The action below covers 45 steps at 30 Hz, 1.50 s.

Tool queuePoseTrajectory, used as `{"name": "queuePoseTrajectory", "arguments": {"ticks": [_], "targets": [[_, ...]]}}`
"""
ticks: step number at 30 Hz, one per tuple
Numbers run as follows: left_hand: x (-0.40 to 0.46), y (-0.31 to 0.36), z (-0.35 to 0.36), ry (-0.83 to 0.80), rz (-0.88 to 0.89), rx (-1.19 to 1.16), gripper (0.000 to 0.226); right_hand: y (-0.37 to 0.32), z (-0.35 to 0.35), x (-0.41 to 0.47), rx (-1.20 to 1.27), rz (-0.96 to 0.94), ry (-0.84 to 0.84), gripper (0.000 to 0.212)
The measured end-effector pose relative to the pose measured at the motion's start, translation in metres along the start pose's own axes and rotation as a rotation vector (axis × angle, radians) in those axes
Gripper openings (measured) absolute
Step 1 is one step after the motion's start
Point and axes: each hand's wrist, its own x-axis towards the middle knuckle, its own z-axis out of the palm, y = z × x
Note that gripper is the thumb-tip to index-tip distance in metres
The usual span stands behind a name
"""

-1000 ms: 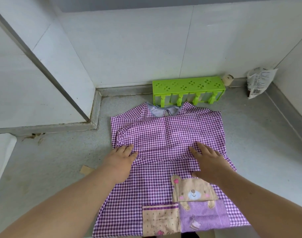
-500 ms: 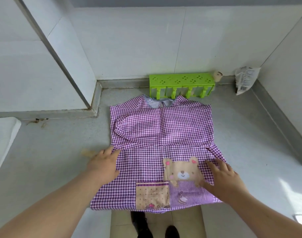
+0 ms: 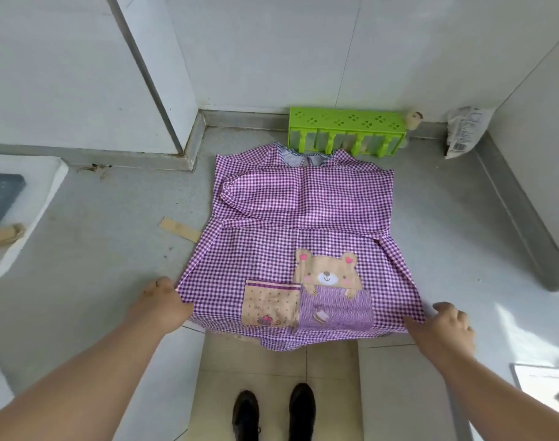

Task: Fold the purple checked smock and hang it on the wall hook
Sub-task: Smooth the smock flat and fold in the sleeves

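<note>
The grey counter (image 3: 106, 249) carried the smock (image 3: 303, 218), spread flat with its collar toward the wall and its hem hanging over the near edge. A green rack (image 3: 346, 130) stood just behind the collar. The left hand (image 3: 165, 302) gripped the hem's left corner, fingers curled on the cloth; the right hand (image 3: 443, 329) held the right corner likewise.

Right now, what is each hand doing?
Left hand: grips the smock at its lower left corner.
Right hand: pinches its lower right corner.
</note>
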Motion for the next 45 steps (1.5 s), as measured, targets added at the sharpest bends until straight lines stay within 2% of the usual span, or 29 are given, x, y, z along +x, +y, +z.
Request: {"name": "queuePoseTrajectory", "arguments": {"ticks": [3,6,8,11,14,19,22,23,24,26,28,30,31,32,33,34,35,37,38,39,40,41,42,44,45], "targets": [[-0.005,-0.005,0.000,0.028,-0.016,-0.038,0.048,0.010,0.006,-0.006,0.178,0.063,-0.024,0.031],[-0.005,-0.008,0.000,0.045,0.030,-0.008,0.037,0.014,0.018,-0.007,0.228,0.143,-0.093,0.027],[-0.005,-0.011,0.000,0.028,0.060,0.026,0.030,0.017,0.032,-0.002,0.362,0.230,-0.136,0.027],[-0.006,-0.009,-0.002,0.025,0.076,0.064,0.034,0.024,0.046,0.006,0.531,0.223,-0.152,0.017],[-0.011,-0.008,-0.002,0.028,0.091,0.045,0.035,0.028,0.050,0.009,0.557,0.218,-0.145,0.021],[-0.030,0.004,-0.011,0.037,0.101,-0.172,0.019,0.024,0.046,0.008,0.475,0.170,-0.124,0.020],[-0.035,0.010,-0.025,0.002,0.145,-0.346,0.024,0.017,0.038,-0.001,0.399,0.099,-0.134,0.019],[-0.034,0.011,-0.030,-0.016,0.148,-0.450,0.029,0.011,0.032,-0.003,0.397,0.070,-0.144,0.025],[-0.032,0.011,-0.034,-0.062,0.117,-0.581,0.038,0.004,0.022,-0.006,0.416,0.026,-0.137,0.032],[-0.030,0.004,-0.038,-0.267,0.022,-0.805,0.065,-0.012,-0.003,-0.013,0.652,-0.017,-0.115,0.038],[-0.031,-0.013,-0.035,-0.564,-0.024,-0.796,0.081,-0.016,-0.027,-0.021,0.864,-0.018,-0.209,0.047],[-0.040,-0.028,-0.027,-0.732,0.018,-0.600,0.075,-0.007,-0.035,-0.031,0.728,-0.060,-0.459,0.059],[-0.043,-0.031,-0.024,-0.732,0.042,-0.516,0.066,0.003,-0.029,-0.035,0.582,-0.085,-0.523,0.076],[-0.047,-0.032,-0.024,-0.704,0.057,-0.507,0.056,0.018,-0.017,-0.030,0.440,-0.124,-0.513,0.093],[-0.048,-0.030,-0.026,-0.674,0.082,-0.576,0.047,0.021,-0.011,-0.033,0.347,-0.161,-0.489,0.094],[-0.050,-0.026,-0.030,-0.642,0.138,-0.699,0.039,0.018,-0.011,-0.039,0.317,-0.174,-0.475,0.080],[-0.051,-0.022,-0.036,-0.613,0.191,-0.849,0.036,0.010,-0.014,-0.043,0.352,-0.194,-0.470,0.065],[-0.064,-0.013,-0.050,-0.599,0.292,-1.040,0.044,-0.010,-0.028,-0.044,0.748,-0.142,-0.514,0.050],[-0.066,-0.013,-0.053,-0.613,0.333,-1.025,0.052,-0.018,-0.039,-0.048,0.942,-0.130,-0.583,0.049],[-0.069,-0.014,-0.053,-0.628,0.354,-0.933,0.061,-0.023,-0.048,-0.048,1.020,-0.154,-0.652,0.053],[-0.068,-0.018,-0.049,-0.616,0.362,-0.804,0.067,-0.026,-0.055,-0.051,0.946,-0.200,-0.706,0.059],[-0.064,-0.025,-0.040,-0.593,0.364,-0.684,0.068,-0.023,-0.055,-0.054,0.768,-0.260,-0.696,0.068],[-0.060,-0.030,-0.031,-0.554,0.362,-0.614,0.062,-0.015,-0.051,-0.056,0.586,-0.306,-0.678,0.070],[-0.053,-0.029,-0.018,-0.461,0.344,-0.624,0.038,-0.011,-0.043,-0.069,0.309,-0.356,-0.646,0.051],[-0.052,-0.025,-0.018,-0.433,0.334,-0.648,0.032,-0.013,-0.042,-0.072,0.255,-0.357,-0.604,0.038]]}}
